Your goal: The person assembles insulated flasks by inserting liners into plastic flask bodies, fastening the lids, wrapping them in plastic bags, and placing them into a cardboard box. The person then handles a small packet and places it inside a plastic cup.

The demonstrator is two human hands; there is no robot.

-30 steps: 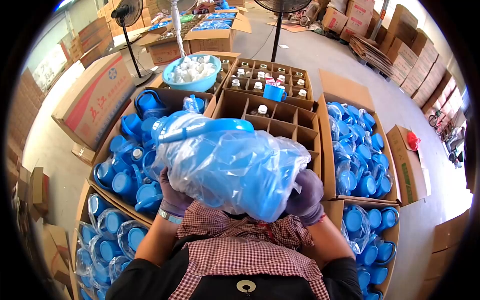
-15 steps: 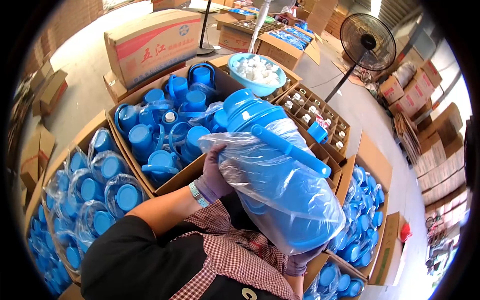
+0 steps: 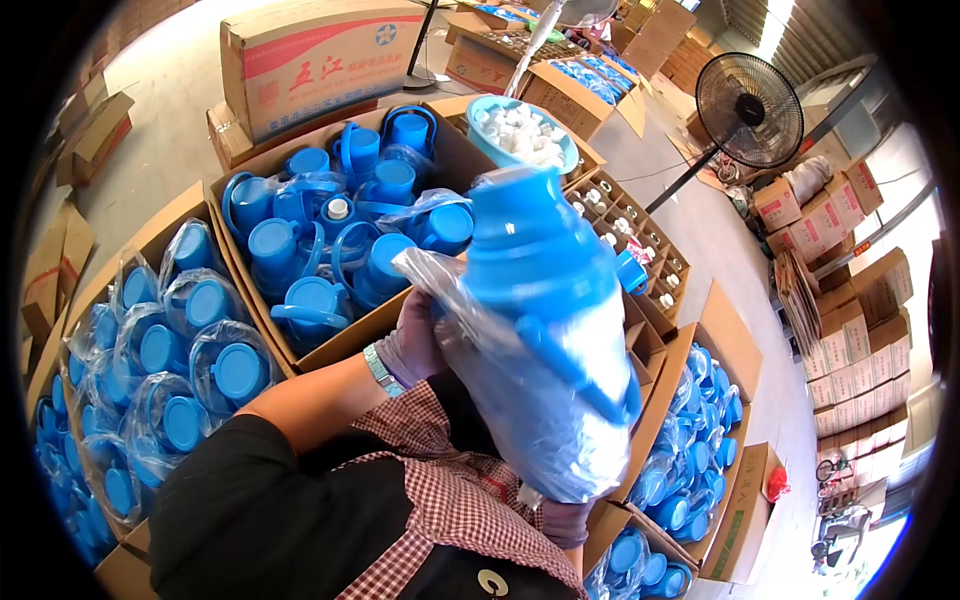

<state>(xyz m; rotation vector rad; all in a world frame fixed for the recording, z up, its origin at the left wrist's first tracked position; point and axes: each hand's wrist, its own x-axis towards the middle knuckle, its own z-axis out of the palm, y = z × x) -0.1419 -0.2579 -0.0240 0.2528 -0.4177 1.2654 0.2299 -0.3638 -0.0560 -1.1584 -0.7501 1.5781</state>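
Warehouse boxes surround both hands (image 3: pixel 415 340) gripping a bagged blue flask (image 3: pixel 545 330), upright, cap-up.

Bagged blue flask (image 3: pixel 545 300) between gloved hands, above open cartons (image 3: pixel 320 350)

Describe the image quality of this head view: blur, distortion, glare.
Head view: strong fisheye bending with black corners; the blue flask in its plastic bag, gripped by the left hand, is motion-blurred; the right hand is mostly hidden; sunlit floor looks washed out; the fan stays sharp.
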